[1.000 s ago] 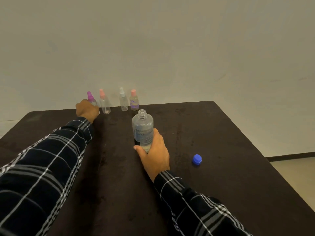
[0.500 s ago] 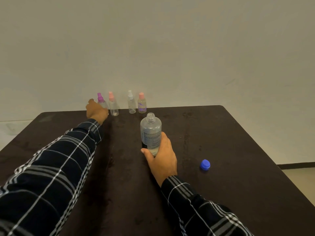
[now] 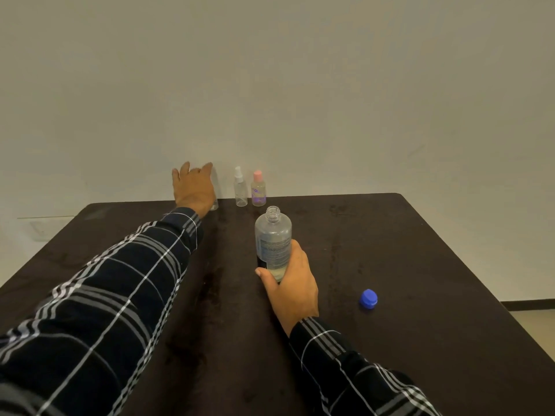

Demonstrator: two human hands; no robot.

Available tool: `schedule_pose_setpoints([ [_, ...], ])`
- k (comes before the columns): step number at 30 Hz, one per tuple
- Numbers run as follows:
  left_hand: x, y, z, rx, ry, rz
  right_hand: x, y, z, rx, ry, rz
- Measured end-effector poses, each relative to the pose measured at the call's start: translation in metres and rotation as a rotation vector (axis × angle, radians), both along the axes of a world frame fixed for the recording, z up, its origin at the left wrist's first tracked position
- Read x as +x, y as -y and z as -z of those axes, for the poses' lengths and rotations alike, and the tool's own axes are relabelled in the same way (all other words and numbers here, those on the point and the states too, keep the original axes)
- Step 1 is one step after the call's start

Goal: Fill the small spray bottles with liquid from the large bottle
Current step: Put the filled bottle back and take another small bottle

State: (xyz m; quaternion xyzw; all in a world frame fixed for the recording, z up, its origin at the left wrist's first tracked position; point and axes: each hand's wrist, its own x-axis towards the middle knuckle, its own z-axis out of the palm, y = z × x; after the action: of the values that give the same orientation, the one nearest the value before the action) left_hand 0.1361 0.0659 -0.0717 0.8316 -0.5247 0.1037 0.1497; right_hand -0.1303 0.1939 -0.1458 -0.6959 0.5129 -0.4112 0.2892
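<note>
near the middle of the tabletop: large bottle uncapped and held

near the middle of the dark tabletop (image 3: 420,265) the large bottle (image 3: 272,238) stands upright, its threaded neck bare and its mouth uncovered. it is clear plastic with a printed label round the body, and pale liquid shows low down by the base. the right hand (image 3: 292,288) grasps its lower half from the near side, thumb on the left of the bottle and fingers wrapped round the right.

to the right of that hand, well apart from the bottle, a blue cap (image 3: 368,299) lies on the tabletop.

at the far edge, two small spray bottles stand upright just beside each other: a white-topped spray bottle (image 3: 240,189) with a clear body, and to its right a pink-topped spray bottle (image 3: 258,190) with a purple mark low on it. left of them, the left hand (image 3: 193,189) reaches out over the far edge with its back to the camera, fingers spread and fairly straight, released rather than clenched. a sliver of another clear small bottle (image 3: 214,204) shows at its right side; whether the hand touches it cannot be told, and anything behind the hand is hidden.

both arms wear dark plaid sleeves, the left sleeve (image 3: 105,295) stretched long across the tabletop. a plain pale wall (image 3: 300,85) rises behind.
</note>
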Motion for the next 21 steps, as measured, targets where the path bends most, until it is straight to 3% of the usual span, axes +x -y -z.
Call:
schedule_pose_setpoints([
  [10,-0.004,-0.004,-0.009,-0.178,-0.178,0.041,0.001,0.000,-0.001,-0.009,-0.019,-0.004],
  [21,-0.066,-0.118,-0.026,-0.122,-0.329,0.160,-0.008,-0.008,-0.013,0.076,-0.001,-0.089],
])
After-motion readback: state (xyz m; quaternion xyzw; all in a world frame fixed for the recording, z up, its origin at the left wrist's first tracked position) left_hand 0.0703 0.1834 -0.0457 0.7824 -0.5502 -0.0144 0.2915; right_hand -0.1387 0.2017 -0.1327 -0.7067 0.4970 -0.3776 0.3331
